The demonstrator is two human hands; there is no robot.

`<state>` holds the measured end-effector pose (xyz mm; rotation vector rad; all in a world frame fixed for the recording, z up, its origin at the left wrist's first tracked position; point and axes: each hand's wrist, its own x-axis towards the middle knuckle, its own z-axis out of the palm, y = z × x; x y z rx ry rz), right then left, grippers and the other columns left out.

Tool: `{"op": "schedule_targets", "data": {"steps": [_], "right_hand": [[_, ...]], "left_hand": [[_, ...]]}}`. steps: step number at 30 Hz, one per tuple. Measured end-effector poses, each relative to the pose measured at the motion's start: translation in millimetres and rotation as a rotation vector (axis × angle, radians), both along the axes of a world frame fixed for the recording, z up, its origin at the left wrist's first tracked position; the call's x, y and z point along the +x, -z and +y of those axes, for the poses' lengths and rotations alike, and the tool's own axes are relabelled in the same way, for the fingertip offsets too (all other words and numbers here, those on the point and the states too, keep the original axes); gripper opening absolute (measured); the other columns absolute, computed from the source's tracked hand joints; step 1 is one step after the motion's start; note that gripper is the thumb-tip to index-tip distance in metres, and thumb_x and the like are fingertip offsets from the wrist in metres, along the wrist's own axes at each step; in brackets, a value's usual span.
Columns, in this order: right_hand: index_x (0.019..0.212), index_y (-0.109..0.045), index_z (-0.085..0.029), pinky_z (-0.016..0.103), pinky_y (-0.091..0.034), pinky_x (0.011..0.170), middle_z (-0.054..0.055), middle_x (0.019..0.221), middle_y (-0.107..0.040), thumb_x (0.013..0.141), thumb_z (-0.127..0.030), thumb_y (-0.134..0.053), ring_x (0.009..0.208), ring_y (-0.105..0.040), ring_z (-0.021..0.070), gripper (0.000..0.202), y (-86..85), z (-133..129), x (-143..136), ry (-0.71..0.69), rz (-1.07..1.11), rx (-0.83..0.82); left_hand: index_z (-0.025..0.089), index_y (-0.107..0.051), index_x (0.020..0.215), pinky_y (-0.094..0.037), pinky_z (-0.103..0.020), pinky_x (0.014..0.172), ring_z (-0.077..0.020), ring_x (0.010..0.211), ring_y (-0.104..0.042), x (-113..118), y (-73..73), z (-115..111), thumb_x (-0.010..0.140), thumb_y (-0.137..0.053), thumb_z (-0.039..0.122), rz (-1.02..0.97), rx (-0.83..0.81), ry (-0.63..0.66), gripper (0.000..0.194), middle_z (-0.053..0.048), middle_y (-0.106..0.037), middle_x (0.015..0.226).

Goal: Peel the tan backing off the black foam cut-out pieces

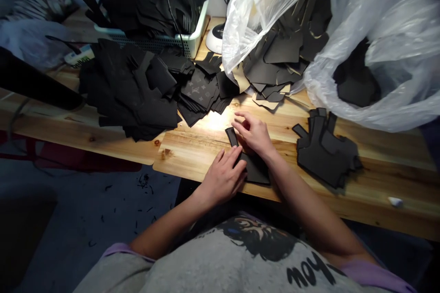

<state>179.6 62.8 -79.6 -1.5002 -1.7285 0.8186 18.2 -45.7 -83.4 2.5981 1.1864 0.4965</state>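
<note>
Near the front edge of the wooden table, a black cut piece [255,169] lies flat, with a narrow strip at its upper left. My left hand [225,171] rests on its left side, fingers stretched out and pressing on it. Just above the piece is my right hand [253,133], its fingers apart and curved, with nothing visible between them. To the right lies a stack of black cut pieces [323,149]. Beyond my hands, a pile of black pieces with a printed pattern [199,89] is fanned out.
A large black pile [134,91] covers the left part of the table [192,160]. Behind it stands a pale green basket [195,41] full of black pieces. Clear plastic bags [405,55] fill the back right. A white lamp base [215,39] stands at the back.
</note>
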Motion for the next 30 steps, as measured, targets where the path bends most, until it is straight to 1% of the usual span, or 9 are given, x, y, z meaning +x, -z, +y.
{"op": "schedule_targets", "data": {"steps": [3,6,8,11,14,18,25,27,30], "right_hand": [[0.108,-0.07,-0.016,0.03,-0.048,0.073,0.006,0.084,-0.068,0.103,-0.043,-0.046,0.077,-0.064,0.019,0.036,-8.7,-21.5,10.5,-0.045,-0.008,0.06],[0.103,-0.07,-0.015,0.039,-0.048,0.085,0.014,0.099,-0.068,0.105,-0.045,-0.04,0.094,-0.063,0.027,0.042,-10.0,-62.7,18.6,-0.059,-0.279,0.188],[0.117,-0.068,-0.012,0.047,-0.048,0.092,0.021,0.116,-0.065,0.103,-0.052,-0.043,0.107,-0.06,0.0334,0.049,-3.8,-91.6,21.5,-0.137,-0.431,0.251],[0.147,-0.05,-0.006,0.062,-0.04,0.107,0.027,0.147,-0.048,0.088,-0.071,-0.06,0.133,-0.044,0.0437,0.088,10.4,-125.7,24.6,-0.339,-0.559,0.393],[0.155,-0.042,-0.015,0.062,-0.04,0.11,0.021,0.151,-0.047,0.09,-0.046,-0.068,0.138,-0.043,0.0402,0.078,18.8,-150.2,30.6,-0.416,-0.615,0.449],[0.159,-0.037,-0.034,0.055,-0.046,0.109,0.009,0.142,-0.059,0.092,-0.012,-0.048,0.135,-0.051,0.0308,0.071,12.5,-171.2,59.1,-0.466,-0.576,0.517],[0.161,-0.031,-0.031,0.064,-0.045,0.107,0.015,0.157,-0.041,0.092,-0.014,-0.048,0.139,-0.046,0.0374,0.074,-8.2,-157.9,159.0,0.087,-0.776,0.445],[0.157,-0.041,-0.027,0.069,-0.044,0.104,0.02,0.154,-0.043,0.093,-0.028,-0.06,0.136,-0.049,0.0418,0.066,-12.1,-158.9,168.4,0.187,-0.819,0.417],[0.146,-0.054,-0.02,0.061,-0.044,0.11,0.02,0.145,-0.052,0.094,-0.032,-0.065,0.134,-0.052,0.0349,0.055,-21.0,-160.6,162.3,0.258,-0.731,0.397]], "left_hand": [[0.009,-0.048,0.142,-0.034,-0.054,0.119,-0.031,0.147,-0.038,3.8,5.6,12.2,0.103,-0.044,0.04,0.065,0.006,-0.075,0.049,-0.02,-0.041,0.157],[0.008,-0.034,0.153,-0.031,-0.056,0.121,-0.03,0.149,-0.035,5.7,9.4,34.2,0.105,-0.041,0.04,0.152,0.035,-0.13,0.059,-0.02,-0.037,0.159],[0.007,-0.038,0.151,-0.032,-0.058,0.12,-0.0302,0.147,-0.038,1.3,6.9,56.8,0.105,-0.039,0.034,0.208,0.061,-0.165,0.053,-0.021,-0.041,0.157],[0.004,-0.049,0.142,-0.034,-0.054,0.12,-0.0313,0.147,-0.039,-21.3,-7.1,100.1,0.102,-0.042,0.022,0.242,0.14,-0.239,0.044,-0.023,-0.047,0.152],[0.005,-0.044,0.147,-0.031,-0.05,0.122,-0.0345,0.151,-0.031,-57.6,-27.3,143.0,0.096,-0.055,0.021,0.27,0.172,-0.305,0.055,-0.022,-0.037,0.159],[0.009,-0.039,0.152,-0.035,-0.051,0.119,-0.0395,0.147,-0.035,-88.3,-44.2,180.0,0.09,-0.069,0.042,0.391,0.111,-0.26,0.076,-0.022,-0.035,0.16],[0.008,-0.055,0.137,-0.049,-0.043,0.108,-0.0327,0.128,-0.059,-86.0,-47.5,196.1,0.094,-0.048,0.026,0.376,0.231,-0.183,0.047,-0.023,-0.058,0.139],[0.012,-0.06,0.131,-0.052,-0.046,0.103,-0.0348,0.123,-0.061,-88.8,-50.3,197.6,0.091,-0.054,0.036,0.273,0.287,-0.084,0.047,-0.02,-0.061,0.135],[0.022,-0.063,0.126,-0.056,-0.051,0.098,-0.0309,0.111,-0.066,-83.7,-59.6,199.3,0.1,-0.045,0.043,-0.037,0.363,0.101,0.038,-0.008,-0.069,0.121]]}}
